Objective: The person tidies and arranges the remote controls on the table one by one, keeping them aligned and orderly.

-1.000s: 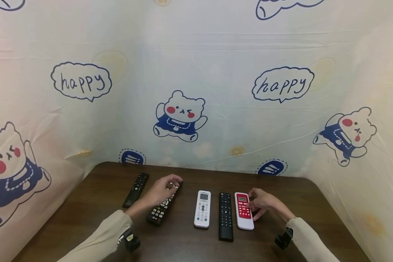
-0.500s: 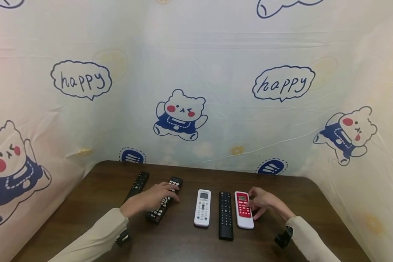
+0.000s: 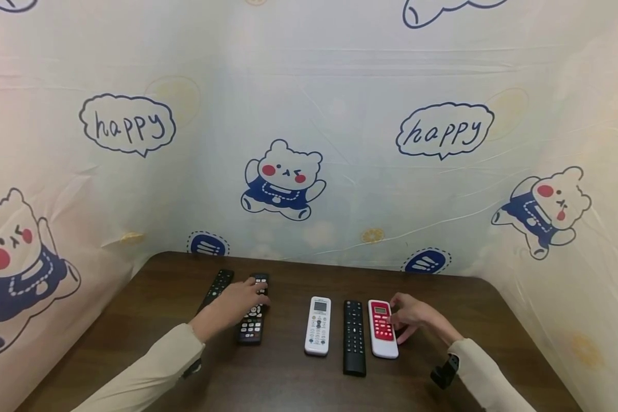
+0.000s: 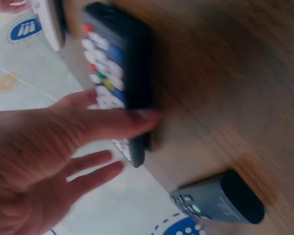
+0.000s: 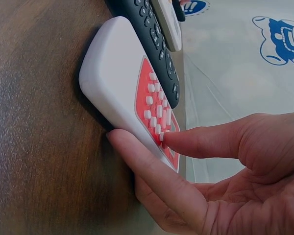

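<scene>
Head view showed a pale cloth backdrop, printed with bears and the word "happy", along the far, left and right sides of a dark wooden bench, which bore five remotes in a loose row. A cream left sleeve reached over the bench from the near left, and a matching right sleeve from the near right. The left hand was grasping the many-buttoned remote, second from the left, its thumb against the left side edge and its fingers over the far part; in the left wrist view two more fingers stood free of it. Whether that remote lay fully flat could not be told. The right hand was grasping the red-and-white remote at the right end of the row, thumb on the red button panel and a finger against the white right edge. The slim black remote lay just left of it, and the white remote beside that, in the middle of the row. At the far left, the leftmost remote slanted, partly hidden behind the left hand. Smallest was a dark wrist device below the right sleeve's cuff.
</scene>
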{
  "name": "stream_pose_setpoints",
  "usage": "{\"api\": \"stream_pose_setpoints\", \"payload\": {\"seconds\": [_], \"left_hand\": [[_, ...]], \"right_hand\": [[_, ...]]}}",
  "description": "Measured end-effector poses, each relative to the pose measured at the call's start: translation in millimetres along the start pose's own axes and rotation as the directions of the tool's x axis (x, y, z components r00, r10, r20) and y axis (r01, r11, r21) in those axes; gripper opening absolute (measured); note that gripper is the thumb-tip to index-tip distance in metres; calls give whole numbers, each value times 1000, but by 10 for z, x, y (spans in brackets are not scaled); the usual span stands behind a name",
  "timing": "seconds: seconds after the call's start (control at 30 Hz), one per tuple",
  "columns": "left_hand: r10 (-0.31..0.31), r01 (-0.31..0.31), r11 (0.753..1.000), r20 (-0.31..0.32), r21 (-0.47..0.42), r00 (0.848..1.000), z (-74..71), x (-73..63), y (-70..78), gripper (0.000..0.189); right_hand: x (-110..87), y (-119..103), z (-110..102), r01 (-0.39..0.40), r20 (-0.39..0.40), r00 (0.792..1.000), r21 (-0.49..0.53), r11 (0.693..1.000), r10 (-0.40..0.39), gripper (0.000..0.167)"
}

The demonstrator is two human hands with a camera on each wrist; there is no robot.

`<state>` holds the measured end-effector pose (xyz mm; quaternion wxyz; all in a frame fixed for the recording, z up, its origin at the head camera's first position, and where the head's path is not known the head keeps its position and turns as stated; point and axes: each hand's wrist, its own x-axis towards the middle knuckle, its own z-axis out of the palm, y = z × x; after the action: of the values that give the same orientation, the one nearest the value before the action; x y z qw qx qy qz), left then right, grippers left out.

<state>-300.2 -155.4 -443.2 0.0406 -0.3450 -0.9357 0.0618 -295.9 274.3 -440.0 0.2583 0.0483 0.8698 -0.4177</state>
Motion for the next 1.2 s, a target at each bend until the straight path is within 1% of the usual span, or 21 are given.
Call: {"api": "stream_pose_setpoints", "payload": {"seconds": [0.07, 0.1, 0.13, 0.2, 0.27, 0.37, 0.43, 0.53, 0.6, 0.73, 0.83, 0.9, 0.97, 1.07, 1.2], "left_hand": [[26, -21, 993, -47, 112, 999, 18, 21, -13, 44], [43, -33, 986, -63, 162, 997, 25, 32, -19, 43], [54, -41, 981, -68, 192, 996, 25, 42, -24, 42], [77, -61, 971, -62, 231, 995, 23, 64, -35, 40], [92, -80, 967, -38, 240, 995, 15, 78, -47, 41], [96, -95, 975, 6, 201, 995, 3, 88, -64, 49], [93, -96, 983, 26, 156, 995, -4, 82, -73, 54], [97, -99, 991, 33, 84, 995, 0, 56, -91, 61], [104, -105, 994, 29, 24, 994, 4, 35, -107, 61], [125, -124, 989, 10, -76, 992, -3, -2, -149, 48], [150, -150, 983, -5, -105, 989, -20, -18, -176, 38], [152, -151, 981, -4, -125, 988, -33, -24, -188, 33], [149, -148, 979, -4, -142, 989, -53, -30, -193, 31], [136, -134, 972, -6, -192, 991, -81, -36, -197, 25], [108, -113, 958, -32, -262, 994, -110, -34, -207, 20]], "right_hand": [[-8, -6, -5, -3, -4, 1000, 5, 1000, 3, 46], [-13, -8, -7, -4, -2, 1000, 8, 1000, 4, 46], [-17, -10, -9, -3, 0, 1000, 8, 1000, 3, 46], [-22, -7, -9, -7, -4, 1000, 13, 1000, 7, 46], [-23, -1, -4, -6, -6, 1000, 12, 1000, 6, 46], [-23, 7, 4, -6, -13, 1000, 21, 1000, 6, 46], [-21, 11, 7, -3, -14, 1000, 22, 1000, 3, 46], [-19, 12, 7, -3, -16, 1000, 22, 1000, 3, 45], [-19, 13, 6, -3, -17, 1000, 20, 1000, 4, 45], [-19, 18, 3, -1, -15, 1000, 21, 1000, 1, 45], [-14, 24, 5, 0, -15, 1000, 21, 1000, 1, 45], [-11, 25, 4, -2, -14, 1000, 21, 1000, 2, 45], [-9, 25, 3, -6, -13, 1000, 24, 1000, 6, 46], [-12, 17, -3, -7, -6, 1000, 26, 1000, 7, 46], [-17, 8, -7, -5, -2, 1000, 28, 1000, 5, 46]]}}
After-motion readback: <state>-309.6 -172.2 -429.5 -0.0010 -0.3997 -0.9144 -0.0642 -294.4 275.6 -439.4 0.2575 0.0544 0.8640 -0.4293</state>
